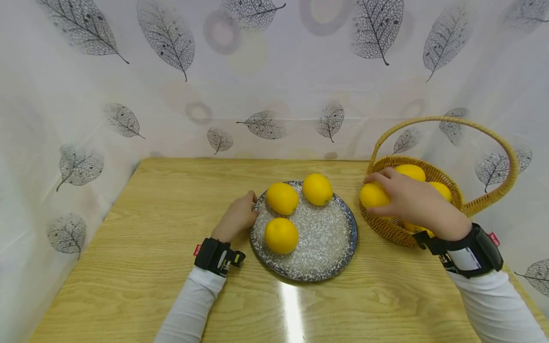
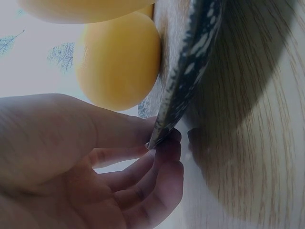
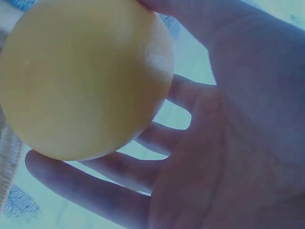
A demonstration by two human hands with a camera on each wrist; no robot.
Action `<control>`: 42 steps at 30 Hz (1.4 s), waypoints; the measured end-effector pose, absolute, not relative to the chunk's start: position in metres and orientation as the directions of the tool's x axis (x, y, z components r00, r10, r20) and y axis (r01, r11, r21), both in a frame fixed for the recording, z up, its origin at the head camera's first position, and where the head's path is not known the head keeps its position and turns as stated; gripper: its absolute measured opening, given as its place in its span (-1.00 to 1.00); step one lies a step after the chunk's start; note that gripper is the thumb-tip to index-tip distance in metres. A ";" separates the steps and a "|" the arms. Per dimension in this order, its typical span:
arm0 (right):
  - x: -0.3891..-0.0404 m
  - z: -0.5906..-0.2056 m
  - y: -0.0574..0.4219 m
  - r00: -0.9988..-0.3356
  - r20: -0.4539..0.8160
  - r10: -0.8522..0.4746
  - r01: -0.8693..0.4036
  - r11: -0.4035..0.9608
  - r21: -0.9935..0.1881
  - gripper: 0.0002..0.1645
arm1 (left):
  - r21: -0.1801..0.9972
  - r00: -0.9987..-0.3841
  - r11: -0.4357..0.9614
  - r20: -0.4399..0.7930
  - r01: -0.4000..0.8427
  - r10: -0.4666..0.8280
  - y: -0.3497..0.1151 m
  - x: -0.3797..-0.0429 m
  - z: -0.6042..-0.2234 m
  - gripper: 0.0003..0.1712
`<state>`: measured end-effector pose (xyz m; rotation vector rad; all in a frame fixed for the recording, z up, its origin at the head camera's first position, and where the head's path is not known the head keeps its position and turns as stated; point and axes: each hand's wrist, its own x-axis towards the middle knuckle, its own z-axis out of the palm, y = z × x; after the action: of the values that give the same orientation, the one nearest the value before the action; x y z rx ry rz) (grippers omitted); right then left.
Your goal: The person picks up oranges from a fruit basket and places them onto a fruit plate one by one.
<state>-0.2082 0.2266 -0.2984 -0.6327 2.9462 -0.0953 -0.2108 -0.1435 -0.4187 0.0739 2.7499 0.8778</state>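
Note:
My left hand (image 1: 236, 218) pinches the left rim of a speckled grey plate (image 1: 319, 238) with a dark blue edge. In the left wrist view the thumb lies on top of the rim (image 2: 183, 71) and the fingers curl beneath it. Three yellow lemons sit on the plate: a front one (image 1: 281, 236), a back-left one (image 1: 282, 198) and a back-right one (image 1: 317, 189). Over the left side of a wicker basket (image 1: 388, 232), my right hand (image 1: 409, 197) grips another lemon (image 1: 372, 198), its fingers curved around the fruit in the right wrist view.
More lemons (image 1: 410, 172) lie in the basket, partly hidden by the right hand. The basket's tall handle (image 1: 442, 119) arches above and leans right. Both stand on a wooden table (image 1: 180, 190), with a leaf-patterned curtain (image 1: 283, 85) behind its back edge.

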 end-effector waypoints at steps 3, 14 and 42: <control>-0.201 -0.296 0.219 -0.902 -0.091 -0.422 -0.415 0.906 -0.081 -0.21 | 0.581 -0.967 0.814 -0.218 -0.023 0.129 -0.143 -0.211 -0.419 -0.65; -0.176 -0.298 0.196 -0.872 -0.029 -0.489 -0.485 0.870 -0.087 -0.26 | 0.573 -0.966 0.820 -0.221 -0.017 0.134 -0.144 -0.212 -0.422 -0.65; -0.140 -0.333 0.135 -0.733 0.036 -0.680 -0.680 0.728 -0.090 -0.29 | 0.572 -0.970 0.820 -0.206 -0.011 0.130 -0.144 -0.208 -0.422 -0.64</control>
<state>-0.1397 0.1354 -0.3326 -1.1491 2.9205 -0.1516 -0.2081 -0.1435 -0.4216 0.0920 2.7677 0.8728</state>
